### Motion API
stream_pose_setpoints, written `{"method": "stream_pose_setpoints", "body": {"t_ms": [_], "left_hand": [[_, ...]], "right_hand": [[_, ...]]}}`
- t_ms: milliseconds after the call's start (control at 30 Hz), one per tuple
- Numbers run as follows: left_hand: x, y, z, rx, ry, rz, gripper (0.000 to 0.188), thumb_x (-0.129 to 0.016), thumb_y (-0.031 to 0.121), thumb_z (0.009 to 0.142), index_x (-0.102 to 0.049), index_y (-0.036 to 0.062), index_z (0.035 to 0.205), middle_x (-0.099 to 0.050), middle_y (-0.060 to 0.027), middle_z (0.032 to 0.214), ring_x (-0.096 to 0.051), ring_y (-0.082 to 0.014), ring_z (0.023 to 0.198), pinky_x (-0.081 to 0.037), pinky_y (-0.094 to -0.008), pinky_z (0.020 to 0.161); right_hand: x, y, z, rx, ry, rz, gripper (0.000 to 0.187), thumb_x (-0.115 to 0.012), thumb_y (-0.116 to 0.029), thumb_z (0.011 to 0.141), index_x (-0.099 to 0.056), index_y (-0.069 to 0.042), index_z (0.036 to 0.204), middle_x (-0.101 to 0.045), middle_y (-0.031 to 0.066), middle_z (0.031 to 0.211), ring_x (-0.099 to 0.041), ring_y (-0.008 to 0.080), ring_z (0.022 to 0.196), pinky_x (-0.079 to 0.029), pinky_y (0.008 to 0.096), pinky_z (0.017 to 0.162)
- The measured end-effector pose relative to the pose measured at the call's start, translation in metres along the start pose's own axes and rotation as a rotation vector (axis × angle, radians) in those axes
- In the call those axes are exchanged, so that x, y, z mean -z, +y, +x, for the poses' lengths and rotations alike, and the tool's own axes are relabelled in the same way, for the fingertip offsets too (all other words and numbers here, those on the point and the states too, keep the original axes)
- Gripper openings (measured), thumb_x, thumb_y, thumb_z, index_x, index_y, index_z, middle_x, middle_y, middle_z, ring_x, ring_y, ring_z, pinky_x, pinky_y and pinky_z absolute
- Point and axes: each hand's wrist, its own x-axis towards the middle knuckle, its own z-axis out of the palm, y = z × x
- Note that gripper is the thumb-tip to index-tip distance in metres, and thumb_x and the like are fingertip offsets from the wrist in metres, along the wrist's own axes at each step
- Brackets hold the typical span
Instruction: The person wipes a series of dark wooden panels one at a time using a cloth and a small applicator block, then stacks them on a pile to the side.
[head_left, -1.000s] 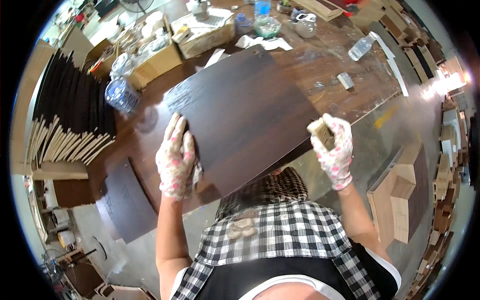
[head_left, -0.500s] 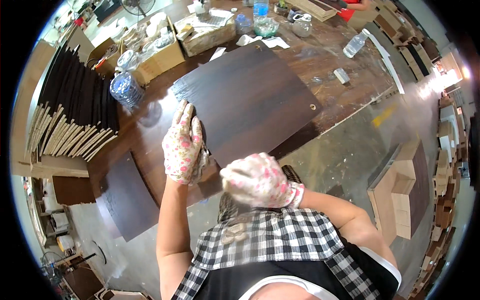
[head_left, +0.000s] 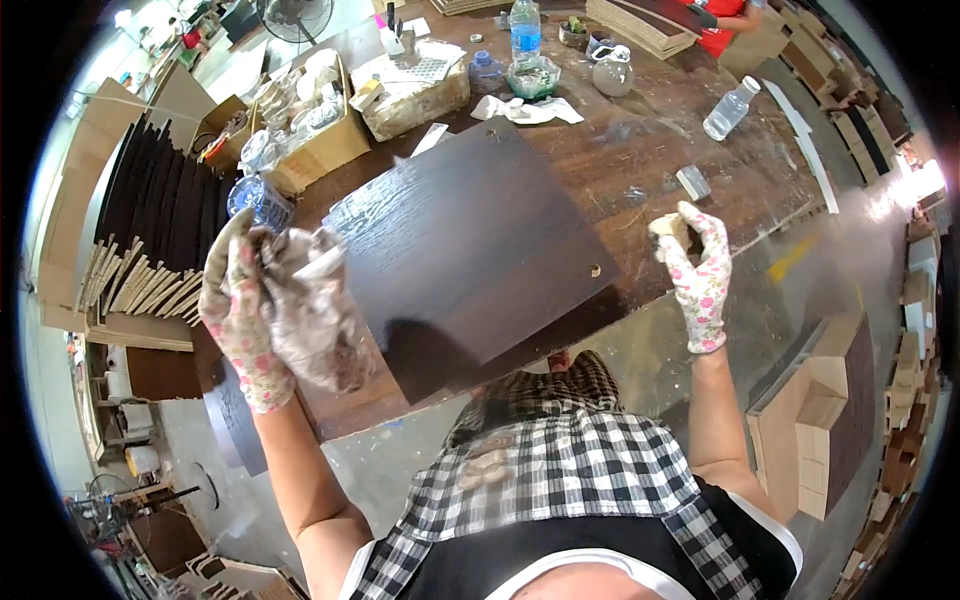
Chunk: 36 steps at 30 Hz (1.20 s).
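Observation:
A dark brown wood-grain panel lies on the worktable, with a small hole near its right corner and glossy streaks along its upper left part. Left of the panel, my left hand, in a flowered glove, grips a crumpled, stained rag that hangs above the table. My right hand, gloved alike, is raised past the panel's right corner. Its fingers are curled around something small and pale, too unclear to name. A small pale block lies on the table just beyond it.
Dark strips stand stacked at the left, beside a cardboard box of clutter. Bottles, including a clear one, stand on the far table. Another person's red top shows at the back. A wooden piece stands on the floor at right.
My left hand has lifted off the panel's left edge with the rag and moved left. My right hand has swung from near my body out to the right. The panel appears slightly shifted in view.

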Motion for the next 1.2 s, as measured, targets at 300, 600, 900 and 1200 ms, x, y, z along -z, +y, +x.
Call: {"method": "stream_pose_setpoints", "body": {"t_ms": [300, 600, 900, 1200], "left_hand": [[-0.170, -0.054, 0.009, -0.345, -0.602, 1.078, 0.057, -0.072, 0.036, 0.086, -0.059, 0.0101, 0.134, -0.054, -0.0170, 0.142, -0.043, -0.0374, 0.139, -0.039, -0.0473, 0.115], [-0.122, -0.004, -0.066, -0.245, -0.866, 0.837, 0.059, -0.076, 0.015, 0.080, -0.059, 0.0126, 0.136, -0.055, -0.0156, 0.141, -0.046, -0.0368, 0.137, -0.039, -0.0484, 0.115], [-0.045, -0.030, -0.098, -0.122, -0.240, 1.136, 0.041, -0.067, 0.006, 0.089, -0.062, 0.0028, 0.130, -0.064, -0.0183, 0.128, -0.057, -0.0379, 0.122, -0.046, -0.0454, 0.103], [-0.036, -0.025, -0.088, -0.097, -0.318, 0.931, 0.036, -0.067, 0.013, 0.090, -0.066, 0.0042, 0.125, -0.065, -0.0165, 0.126, -0.059, -0.0390, 0.115, -0.047, -0.0448, 0.102]], "right_hand": [[-0.016, 0.013, 0.034, 0.063, -0.176, 0.250, 0.044, -0.071, 0.005, 0.086, -0.062, 0.000, 0.128, -0.065, 0.0078, 0.113, -0.065, 0.0112, 0.083, -0.055, 0.0263, 0.071], [-0.036, 0.001, 0.049, -0.052, -0.308, 0.342, 0.047, -0.065, 0.008, 0.089, -0.057, 0.003, 0.135, -0.063, 0.0088, 0.123, -0.063, 0.0177, 0.112, -0.054, 0.0304, 0.094], [-0.061, -0.040, 0.032, -0.208, -0.432, 0.367, 0.049, -0.056, -0.004, 0.102, -0.043, 0.000, 0.149, -0.054, 0.0092, 0.142, -0.058, 0.0155, 0.119, -0.052, 0.0305, 0.098], [-0.044, -0.104, 0.083, -0.285, -0.364, 0.409, 0.058, -0.060, -0.036, 0.101, -0.045, -0.011, 0.151, -0.064, -0.0011, 0.118, -0.053, 0.0068, 0.091, -0.047, 0.0269, 0.079]]}}
